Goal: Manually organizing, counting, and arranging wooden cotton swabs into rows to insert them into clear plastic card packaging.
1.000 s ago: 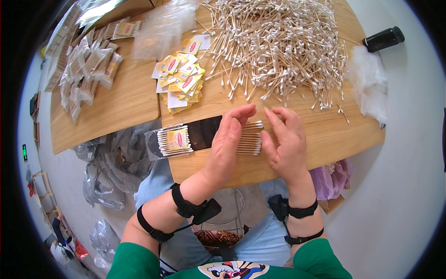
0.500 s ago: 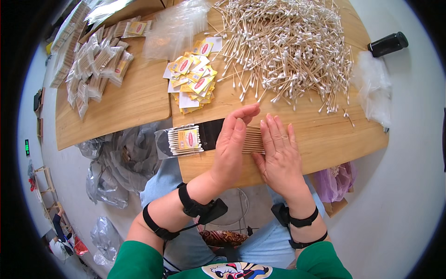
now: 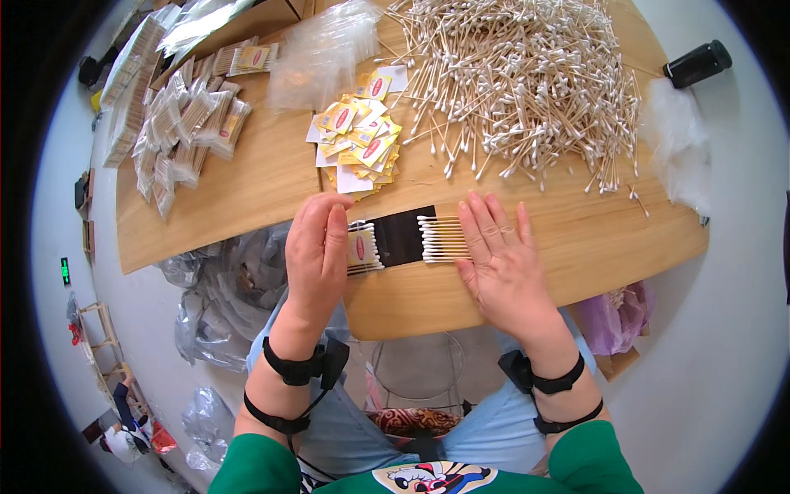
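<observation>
My left hand (image 3: 317,255) is closed at the left end of a clear plastic bag of cotton swabs (image 3: 363,249), its fingers curled together and covering that end. A yellow-and-white card shows inside the bag. To the right of the bag lies a flat black strip (image 3: 401,239). On the strip's right end rest the white tips of a neat row of loose cotton swabs (image 3: 444,240). My right hand (image 3: 502,263) lies flat over the other end of this row, fingers stretched out and slightly apart. What the left fingertips touch is partly hidden.
A large heap of cotton swabs (image 3: 527,90) covers the far right. Loose yellow-and-white cards (image 3: 362,136) lie left of it, beside empty clear bags (image 3: 321,58). Filled packs (image 3: 185,123) are piled far left. A black bottle (image 3: 698,64) lies at the right.
My left hand has moved left, from over the black strip to the bag's left end. The strip and the swabs' white tips are uncovered. My right hand stays on the row.
</observation>
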The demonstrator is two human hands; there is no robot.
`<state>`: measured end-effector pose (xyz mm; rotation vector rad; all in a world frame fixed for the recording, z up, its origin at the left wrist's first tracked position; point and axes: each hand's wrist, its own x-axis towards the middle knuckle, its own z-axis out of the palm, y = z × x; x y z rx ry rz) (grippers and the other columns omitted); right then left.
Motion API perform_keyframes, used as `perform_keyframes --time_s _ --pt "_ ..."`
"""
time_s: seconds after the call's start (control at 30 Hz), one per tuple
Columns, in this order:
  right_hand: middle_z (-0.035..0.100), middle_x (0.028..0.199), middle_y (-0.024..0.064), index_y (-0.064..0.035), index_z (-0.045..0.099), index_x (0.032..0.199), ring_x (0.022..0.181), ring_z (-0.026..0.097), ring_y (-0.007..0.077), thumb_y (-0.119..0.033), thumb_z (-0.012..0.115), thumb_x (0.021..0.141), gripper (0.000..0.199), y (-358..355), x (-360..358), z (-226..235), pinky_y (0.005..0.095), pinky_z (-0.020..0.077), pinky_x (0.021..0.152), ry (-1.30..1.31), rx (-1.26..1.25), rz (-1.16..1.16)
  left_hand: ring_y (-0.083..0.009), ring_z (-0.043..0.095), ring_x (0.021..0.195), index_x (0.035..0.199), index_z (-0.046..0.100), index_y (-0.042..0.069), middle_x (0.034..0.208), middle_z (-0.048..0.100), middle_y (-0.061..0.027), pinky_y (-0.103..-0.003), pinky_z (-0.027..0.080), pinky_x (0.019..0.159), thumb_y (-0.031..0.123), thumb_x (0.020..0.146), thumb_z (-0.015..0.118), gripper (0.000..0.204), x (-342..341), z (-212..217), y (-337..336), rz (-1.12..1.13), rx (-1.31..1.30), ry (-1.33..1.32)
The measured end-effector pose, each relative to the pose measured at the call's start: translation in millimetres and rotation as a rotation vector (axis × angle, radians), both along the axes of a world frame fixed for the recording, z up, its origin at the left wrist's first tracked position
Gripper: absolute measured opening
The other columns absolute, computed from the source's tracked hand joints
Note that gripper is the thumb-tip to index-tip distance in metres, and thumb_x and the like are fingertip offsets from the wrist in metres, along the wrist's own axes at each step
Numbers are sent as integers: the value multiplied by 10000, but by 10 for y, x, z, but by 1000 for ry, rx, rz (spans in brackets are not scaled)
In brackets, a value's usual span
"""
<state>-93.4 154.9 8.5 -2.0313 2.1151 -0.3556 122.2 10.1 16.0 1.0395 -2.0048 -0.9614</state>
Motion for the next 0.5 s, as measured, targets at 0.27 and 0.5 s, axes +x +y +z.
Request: perform_keyframes --time_s 0.27,0.5 --pt "363 1597 74 -68 388 1524 1493 299 241 -297 595 951 651 -130 100 -42 515 122 1241 -42 -11 75 -370 577 806 894 561 18 838 587 -152 -460 466 712 190 1003 551 204 252 -1 14 -9 -363 -572" --pt "361 1603 46 -87 409 1518 1501 289 218 -306 615 936 655 -219 177 -13 506 118 1246 -24 10 109 -410 572 857 935 517 14 877 600 -194 -500 456 744 318 1060 437 339 388 -330 51 -18 -36 -516"
